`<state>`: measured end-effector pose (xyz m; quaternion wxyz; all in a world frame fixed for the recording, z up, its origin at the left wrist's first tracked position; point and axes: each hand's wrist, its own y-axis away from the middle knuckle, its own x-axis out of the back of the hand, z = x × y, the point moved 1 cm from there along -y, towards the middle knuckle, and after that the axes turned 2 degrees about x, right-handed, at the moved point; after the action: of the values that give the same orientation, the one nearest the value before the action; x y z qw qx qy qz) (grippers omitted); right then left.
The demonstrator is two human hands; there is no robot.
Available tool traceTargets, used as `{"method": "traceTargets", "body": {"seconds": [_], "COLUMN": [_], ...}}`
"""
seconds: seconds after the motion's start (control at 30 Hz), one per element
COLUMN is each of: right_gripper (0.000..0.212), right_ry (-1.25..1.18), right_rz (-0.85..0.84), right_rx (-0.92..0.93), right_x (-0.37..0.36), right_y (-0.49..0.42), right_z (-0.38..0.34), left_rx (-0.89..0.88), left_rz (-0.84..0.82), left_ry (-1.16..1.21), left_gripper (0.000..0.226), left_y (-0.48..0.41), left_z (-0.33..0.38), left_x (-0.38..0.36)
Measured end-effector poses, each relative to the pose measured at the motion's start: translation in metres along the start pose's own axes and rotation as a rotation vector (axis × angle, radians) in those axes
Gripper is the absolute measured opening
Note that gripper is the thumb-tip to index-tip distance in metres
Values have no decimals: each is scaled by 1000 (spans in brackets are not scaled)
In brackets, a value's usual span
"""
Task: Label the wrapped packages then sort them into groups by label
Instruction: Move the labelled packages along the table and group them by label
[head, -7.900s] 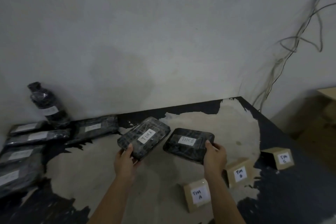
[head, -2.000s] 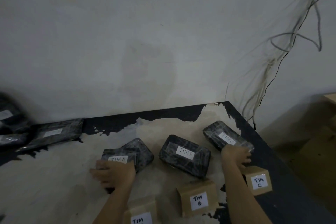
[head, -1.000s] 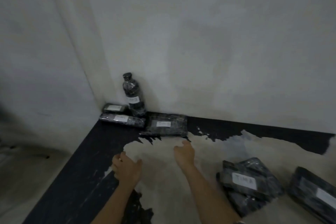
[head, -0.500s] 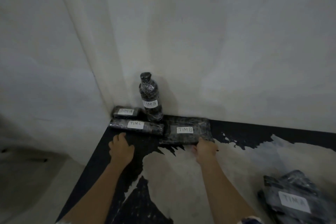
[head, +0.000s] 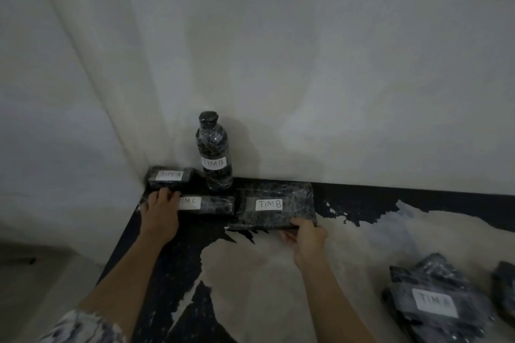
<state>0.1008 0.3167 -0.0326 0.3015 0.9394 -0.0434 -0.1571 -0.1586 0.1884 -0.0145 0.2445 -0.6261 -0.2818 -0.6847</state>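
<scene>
1. The TIM B package (head: 276,209) lies on the desk (head: 278,273) just beyond the right hand (head: 306,235), which now grasps its near corner instead of merely touching it. It is probably being picked up for sorting.
2. The left hand (head: 160,213) has moved onto the TIM C package (head: 211,205). I cannot tell whether it grips.
3. Right of both hands, a labelled pile (head: 434,303) is blurred and cut off.

We note two hands in view, left hand (head: 160,211) and right hand (head: 305,237), forearms (head: 331,298) bare. Near left we catch sleeve (head: 80,328): short, loose, pale fabric with dark blotchy marbled print, hem ragged-looking in blur.
</scene>
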Motion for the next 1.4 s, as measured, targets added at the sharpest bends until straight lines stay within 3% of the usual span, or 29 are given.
{"method": "traceTargets", "body": {"seconds": [0.2,0.63,0.8,0.97,1.4], "right_gripper": [45,40,49,44,57], "right_ry": [-93,-178,-238,-292,-450], "right_rz": [-38,13,48,39,198], "right_rx": [-39,74,112,108,142], "right_x": [26,88,123,168,309], "right_y": [2,27,35,39,3], "right_z": [-3,-46,-65,-91,-182], "left_rx": [-63,-56,-71,-72,-141], "left_rz": [18,14,23,7,-12], "left_ry": [1,318,593,767,774], "left_gripper": [57,61,63,58,63], "left_y": [8,74,103,129,197], "left_z": [7,69,116,172,321], "left_x": [-2,14,24,29,36]}}
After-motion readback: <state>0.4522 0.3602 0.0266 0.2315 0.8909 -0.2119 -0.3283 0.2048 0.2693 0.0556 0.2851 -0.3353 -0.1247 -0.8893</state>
